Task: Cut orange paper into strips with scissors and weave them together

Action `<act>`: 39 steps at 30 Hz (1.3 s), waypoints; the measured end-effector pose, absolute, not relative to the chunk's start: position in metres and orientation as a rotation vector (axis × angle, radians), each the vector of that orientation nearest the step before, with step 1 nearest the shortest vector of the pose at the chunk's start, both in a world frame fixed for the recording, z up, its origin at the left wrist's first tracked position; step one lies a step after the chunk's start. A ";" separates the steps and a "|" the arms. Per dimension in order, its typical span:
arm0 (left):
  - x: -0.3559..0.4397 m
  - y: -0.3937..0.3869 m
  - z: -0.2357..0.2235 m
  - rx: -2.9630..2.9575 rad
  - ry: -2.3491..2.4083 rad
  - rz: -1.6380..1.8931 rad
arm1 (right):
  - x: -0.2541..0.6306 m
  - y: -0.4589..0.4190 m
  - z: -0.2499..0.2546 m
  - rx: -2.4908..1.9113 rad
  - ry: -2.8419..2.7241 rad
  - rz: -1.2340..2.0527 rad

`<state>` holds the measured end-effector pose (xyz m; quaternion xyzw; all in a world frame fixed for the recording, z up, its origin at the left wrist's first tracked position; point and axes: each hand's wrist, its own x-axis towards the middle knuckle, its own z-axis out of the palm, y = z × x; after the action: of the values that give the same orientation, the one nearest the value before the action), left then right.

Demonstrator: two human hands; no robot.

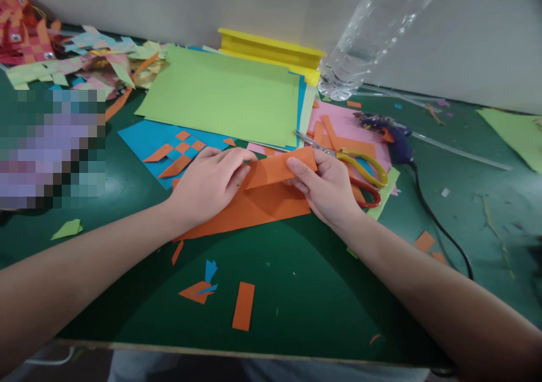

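Note:
A wide strip of orange paper (275, 170) is stretched between my hands, above a larger orange sheet (254, 209) on the table. My right hand (332, 184) pinches the strip's right end, thumb on top and fingers beneath. At the other end my left hand (212, 184) is curled, thumb and forefinger closed on the strip's edge; its other fingers are partly hidden. Just beyond my left hand, a woven blue and orange paper fish (182, 153) lies on blue paper (144, 142). Scissors (359, 164) with yellow and red handles rest behind my right hand.
Green paper (224, 94) is stacked behind my hands, before a yellow holder (271, 48). A clear bottle (359, 43) and a corded glue gun (398, 139) are at the right. Paper scraps (97, 60) heap at the back left; an orange piece (244, 305) lies near the table's front edge.

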<state>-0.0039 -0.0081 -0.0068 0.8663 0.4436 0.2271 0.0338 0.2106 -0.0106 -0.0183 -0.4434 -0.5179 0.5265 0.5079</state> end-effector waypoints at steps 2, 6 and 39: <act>-0.004 -0.008 -0.007 2.655 1.357 0.691 | 0.211 -0.011 -0.019 -1.083 -1.267 1.255; -0.005 -0.008 -0.008 2.650 1.349 0.673 | 0.211 -0.011 -0.021 -1.098 -1.317 1.223; -0.007 -0.004 -0.013 2.664 1.270 0.614 | 0.208 -0.016 -0.011 -1.164 -1.441 1.174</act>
<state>-0.0072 -0.0042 -0.0132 0.8819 0.4206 0.2034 0.0635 0.2084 -0.0163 -0.0113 -0.4722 -0.5845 0.4762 0.4567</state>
